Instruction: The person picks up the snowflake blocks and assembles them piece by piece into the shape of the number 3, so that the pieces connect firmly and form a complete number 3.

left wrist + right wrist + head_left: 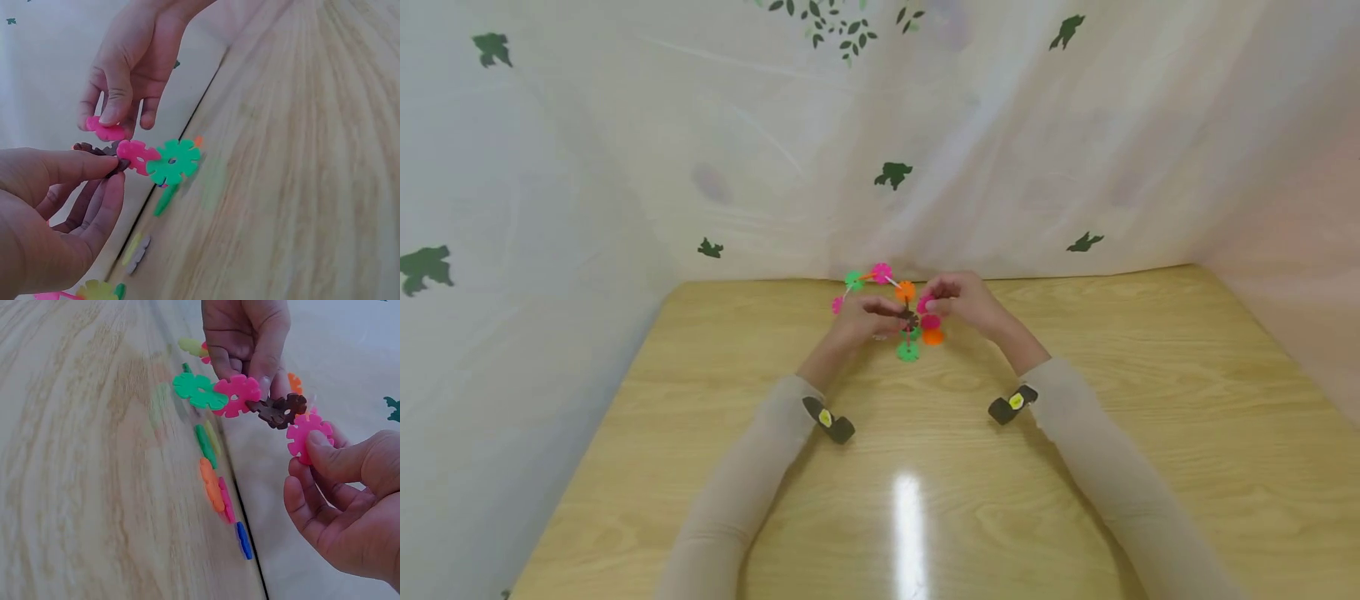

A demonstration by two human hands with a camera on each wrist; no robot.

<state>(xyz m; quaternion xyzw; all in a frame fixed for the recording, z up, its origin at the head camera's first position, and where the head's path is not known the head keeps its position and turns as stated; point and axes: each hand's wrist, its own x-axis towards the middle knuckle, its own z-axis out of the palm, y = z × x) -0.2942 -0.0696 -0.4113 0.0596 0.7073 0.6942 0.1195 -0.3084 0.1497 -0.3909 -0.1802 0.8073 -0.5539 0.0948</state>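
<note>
My left hand [856, 323] pinches a brown notched plastic disc [281, 411] between thumb and fingers. Slotted to it is a pink disc [234, 397], which in turn joins a green disc [199, 390]. In the head view the string of discs goes on behind, through an orange disc [906, 291], a far pink disc [882, 272] and another green one [854, 281]. Between thumb and fingertips my right hand [973, 302] holds a separate-looking pink disc [303, 434], its edge right at the brown disc. The left palm hides part of the string.
Several loose discs lie on the wooden table [1000, 492] near its far edge, among them an orange disc [211, 484], a green disc [205, 445] and a blue disc [244, 540]. A pale cloth [805, 167] with leaf prints hangs right behind that edge.
</note>
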